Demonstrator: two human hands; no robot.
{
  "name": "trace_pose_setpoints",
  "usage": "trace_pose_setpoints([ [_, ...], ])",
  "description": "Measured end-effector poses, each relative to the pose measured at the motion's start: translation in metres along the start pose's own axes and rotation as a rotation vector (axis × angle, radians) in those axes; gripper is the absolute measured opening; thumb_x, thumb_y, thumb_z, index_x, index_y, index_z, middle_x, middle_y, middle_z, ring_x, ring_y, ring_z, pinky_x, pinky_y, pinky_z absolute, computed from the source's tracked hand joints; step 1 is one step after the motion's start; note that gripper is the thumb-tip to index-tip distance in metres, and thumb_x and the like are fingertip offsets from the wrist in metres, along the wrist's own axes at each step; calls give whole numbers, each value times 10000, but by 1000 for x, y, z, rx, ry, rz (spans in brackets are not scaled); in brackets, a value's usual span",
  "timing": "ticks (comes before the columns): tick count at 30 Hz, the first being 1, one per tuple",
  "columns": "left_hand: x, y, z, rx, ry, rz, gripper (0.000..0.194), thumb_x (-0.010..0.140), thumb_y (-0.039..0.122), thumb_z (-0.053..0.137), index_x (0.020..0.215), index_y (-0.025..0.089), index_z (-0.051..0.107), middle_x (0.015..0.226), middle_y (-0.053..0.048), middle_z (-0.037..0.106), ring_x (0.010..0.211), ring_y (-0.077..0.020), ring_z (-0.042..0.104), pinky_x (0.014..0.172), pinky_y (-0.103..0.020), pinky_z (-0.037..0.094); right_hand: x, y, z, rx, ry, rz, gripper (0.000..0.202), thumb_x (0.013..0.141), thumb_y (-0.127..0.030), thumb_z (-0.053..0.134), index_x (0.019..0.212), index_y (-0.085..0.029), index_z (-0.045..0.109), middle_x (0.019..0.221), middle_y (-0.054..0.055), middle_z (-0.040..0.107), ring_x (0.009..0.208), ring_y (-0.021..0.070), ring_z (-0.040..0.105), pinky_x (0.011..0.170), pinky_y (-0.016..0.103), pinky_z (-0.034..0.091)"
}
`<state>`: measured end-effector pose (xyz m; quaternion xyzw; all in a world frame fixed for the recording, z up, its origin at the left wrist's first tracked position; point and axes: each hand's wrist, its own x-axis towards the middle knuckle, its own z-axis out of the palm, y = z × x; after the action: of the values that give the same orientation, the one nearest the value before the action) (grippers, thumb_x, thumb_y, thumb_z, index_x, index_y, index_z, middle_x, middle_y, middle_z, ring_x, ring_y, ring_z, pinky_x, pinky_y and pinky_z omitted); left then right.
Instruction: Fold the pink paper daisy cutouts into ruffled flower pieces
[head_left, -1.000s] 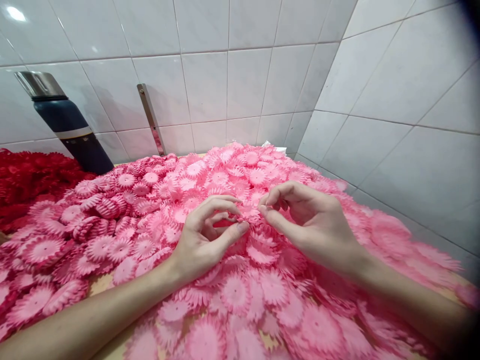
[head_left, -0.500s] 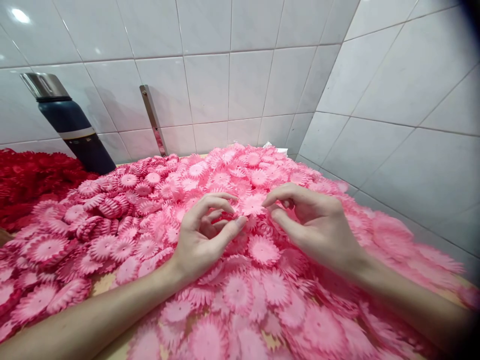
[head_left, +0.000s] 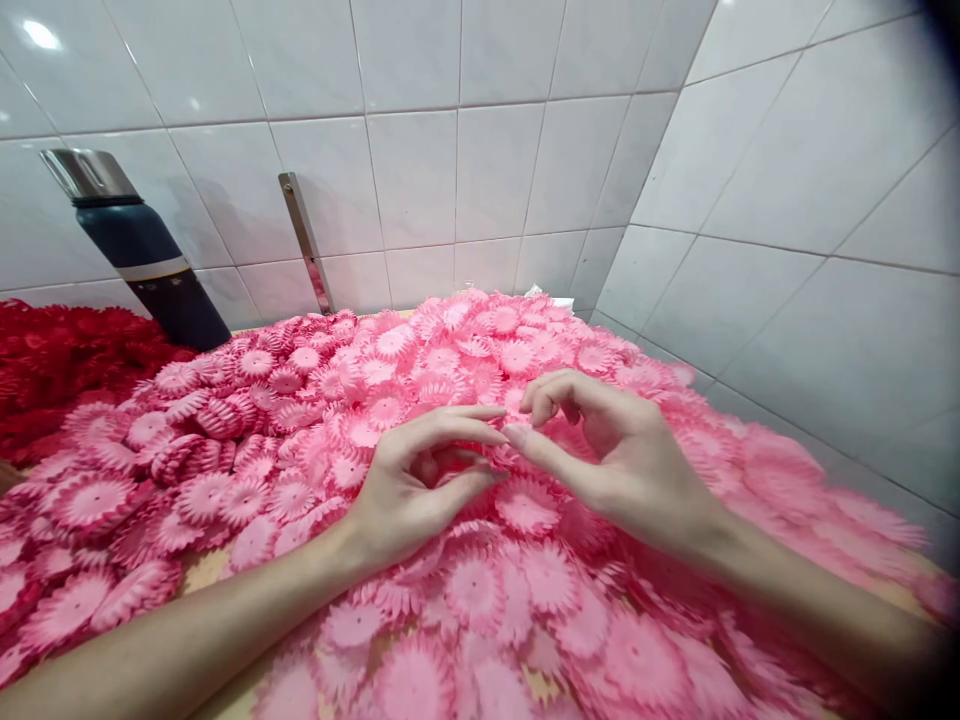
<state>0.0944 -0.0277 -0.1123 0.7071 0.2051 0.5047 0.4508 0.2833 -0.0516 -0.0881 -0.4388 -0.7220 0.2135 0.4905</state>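
Scores of pink fringe-edged discs [head_left: 529, 505] lie heaped over a pale yellow tabletop [head_left: 204, 572], and from where I stand a person's two bare hands meet over the middle of them. Take that meeting spot as the centre of a clock, with twelve toward the tiled back wall [head_left: 412, 175].

The left hand [head_left: 416, 485] reaches in from eight o'clock, its fingers loosely extended and its thumb parted from them, leaving a clear gap. The right hand [head_left: 622, 450] reaches in from four, its fingers bent more, the forefinger curled and slightly apart from the thumb. That thumb's tip is right beside the left fingertips; I can't tell whether they touch, or whether either hand has hold of something thin.

Discs surround both hands, one lying face up just toward six. Around eight and nine they show deeper pink rims, and at nine some are bunched on edge. Further out, between nine and ten, sits a red heap [head_left: 67, 375]. At ten is a dark blue bottle [head_left: 150, 235] with a steel top [head_left: 94, 175], looking tilted. Between ten and eleven a metal strip [head_left: 301, 235] rises by the wall. Something white [head_left: 562, 304] shows at one.
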Motion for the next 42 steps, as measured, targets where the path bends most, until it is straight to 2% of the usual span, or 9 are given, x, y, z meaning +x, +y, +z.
trace_pose_setpoints([
  [5, 1, 0, 2, -5, 94, -44, 184, 762, 74, 721, 901, 193, 699, 1075, -51, 671, 972, -168, 664, 829, -262, 581, -1, 1, 4, 54, -103, 36, 119, 821, -128, 601, 821, -220, 525, 780, -9, 552, 718, 148, 563, 661, 307, 480],
  [8, 5, -1, 3, -29, 202, -74, 176, 755, 91, 734, 886, 189, 665, 978, -28, 667, 897, -144, 663, 807, -250, 581, -1, 2, 3, 63, -95, -2, 153, 803, -76, 562, 809, -222, 517, 763, -9, 544, 695, 146, 549, 630, 296, 472],
  [11, 7, -2, 1, -68, 272, -160, 237, 745, 121, 751, 946, 188, 645, 978, -22, 655, 865, -140, 665, 784, -260, 597, -1, 1, 0, 46, -47, -27, 158, 798, -75, 564, 801, -226, 517, 755, -6, 541, 700, 155, 541, 647, 311, 469],
  [17, 6, -2, 1, -56, 154, -140, 296, 755, 125, 741, 1021, 196, 635, 1104, -48, 655, 887, -153, 680, 807, -291, 606, 1, 0, -2, -62, 77, -106, 134, 803, -132, 627, 841, -232, 546, 840, 25, 567, 833, 203, 553, 786, 395, 460],
  [24, 4, -5, 0, -87, 116, -143, 295, 759, 111, 737, 1032, 194, 661, 1066, -48, 683, 875, -162, 698, 753, -288, 623, -2, 2, 3, 95, -53, -95, 160, 841, -97, 592, 934, -226, 593, 914, 28, 626, 889, 191, 611, 833, 392, 508],
  [28, 3, -5, -1, -98, 73, -135, 331, 768, 92, 731, 1063, 239, 698, 1086, -32, 717, 901, -159, 709, 801, -283, 617, -3, 4, 4, 96, -54, -73, 169, 836, -85, 576, 917, -233, 586, 886, 21, 619, 859, 189, 609, 796, 385, 516],
  [31, 4, -3, 0, -30, 100, -143, 260, 763, 110, 741, 991, 233, 743, 1093, -39, 737, 962, -182, 705, 821, -275, 615, -2, 6, 4, 62, 12, -54, 179, 809, -69, 574, 874, -236, 572, 849, 16, 609, 815, 187, 592, 748, 369, 502],
  [36, 5, 0, 1, -42, 174, -165, 201, 778, 153, 734, 972, 205, 739, 935, -35, 758, 718, -154, 720, 672, -274, 643, 1, 6, 3, 43, 102, -28, 168, 778, -70, 585, 818, -233, 581, 803, 10, 617, 772, 184, 599, 720, 354, 497],
  [42, 1, -4, 0, -77, 78, -140, 326, 760, 97, 743, 1055, 237, 734, 884, -24, 770, 802, -158, 725, 758, -262, 625, 1, 3, -1, -56, -56, -134, 239, 814, -63, 531, 874, -249, 669, 842, 21, 665, 796, 189, 618, 728, 368, 499],
])
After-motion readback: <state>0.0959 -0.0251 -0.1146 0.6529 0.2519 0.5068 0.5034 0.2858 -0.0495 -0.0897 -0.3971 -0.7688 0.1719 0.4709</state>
